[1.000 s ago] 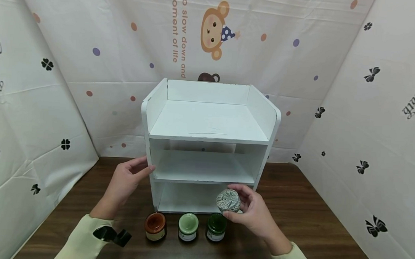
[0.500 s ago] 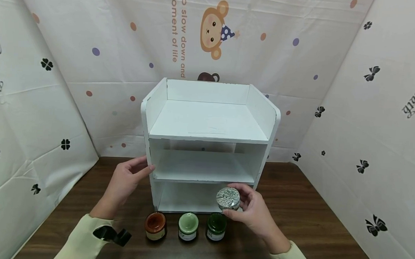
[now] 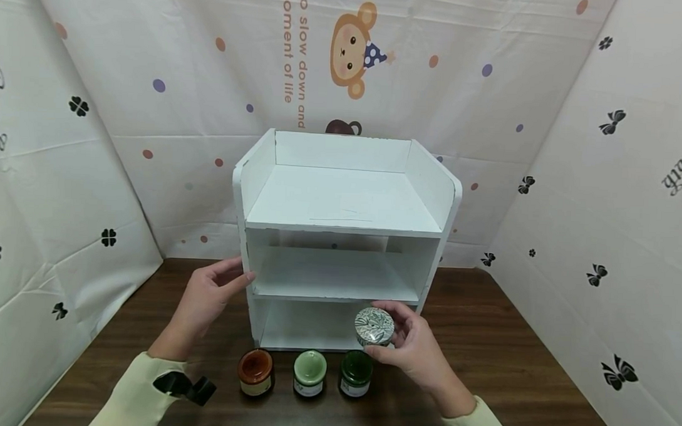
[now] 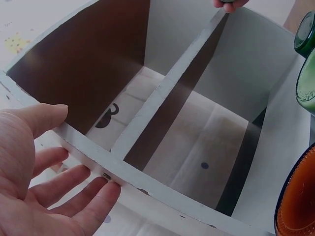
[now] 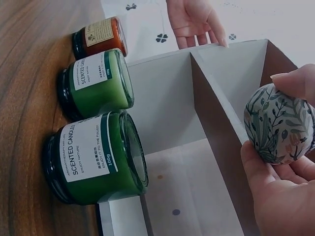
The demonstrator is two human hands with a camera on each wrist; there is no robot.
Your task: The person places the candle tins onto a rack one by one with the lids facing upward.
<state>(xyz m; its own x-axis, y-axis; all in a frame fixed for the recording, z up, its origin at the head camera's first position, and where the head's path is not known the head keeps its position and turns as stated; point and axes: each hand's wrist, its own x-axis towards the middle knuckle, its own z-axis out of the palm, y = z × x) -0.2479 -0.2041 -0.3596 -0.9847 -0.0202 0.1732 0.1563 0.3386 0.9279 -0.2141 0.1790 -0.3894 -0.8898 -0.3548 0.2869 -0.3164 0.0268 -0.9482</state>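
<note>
My right hand (image 3: 410,341) holds a small round tin (image 3: 374,326) with a leaf pattern between thumb and fingers. It is in front of the white shelf's (image 3: 344,200) lower right part. In the right wrist view, the tin (image 5: 278,124) shows green leaves on a pale ground. My left hand (image 3: 208,296) rests against the shelf's left side panel. In the left wrist view, its fingers (image 4: 74,191) lie fairly straight along the outer face, with the thumb near the front edge.
Three glass scented candles stand in a row before the shelf: an orange one (image 3: 255,373), a light green one (image 3: 310,373) and a dark green one (image 3: 355,373). The dark wooden table (image 3: 499,369) meets printed white cloth (image 3: 184,170) behind and at the sides.
The tin has tilted and turned slightly in my right hand, so its patterned top shows more sharply. The right hand has shifted a touch left. My left hand and the candles have stayed put.
</note>
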